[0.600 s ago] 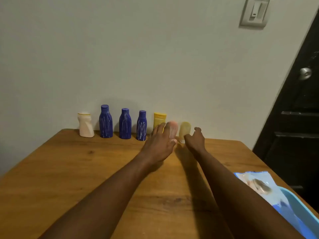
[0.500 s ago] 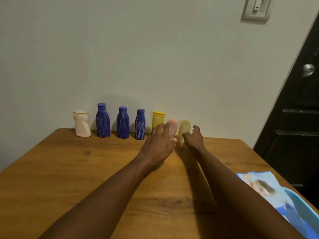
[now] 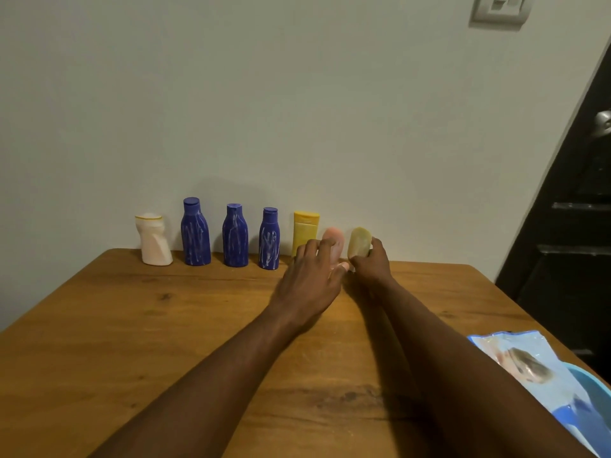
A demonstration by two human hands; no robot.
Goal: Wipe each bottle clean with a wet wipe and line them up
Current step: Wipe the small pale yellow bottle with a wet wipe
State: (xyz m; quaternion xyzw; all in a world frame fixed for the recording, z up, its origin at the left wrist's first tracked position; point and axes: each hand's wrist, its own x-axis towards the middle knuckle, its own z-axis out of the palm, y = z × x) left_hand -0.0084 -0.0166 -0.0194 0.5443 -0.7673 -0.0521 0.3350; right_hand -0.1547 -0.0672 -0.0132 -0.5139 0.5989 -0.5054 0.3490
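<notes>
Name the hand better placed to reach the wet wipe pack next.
Right, likely. The wet wipe pack lies beside the right forearm; the right hand need only release the pale yellow bottle, while the left hand would cross over.

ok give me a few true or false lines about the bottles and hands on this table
1. Three blue bottles stand in the row. True.
2. The white bottle is at the right end of the row. False: it is at the left end.
3. The right hand holds the pale yellow bottle. True.
4. The left hand holds a blue bottle. False: it holds the pink bottle.
</notes>
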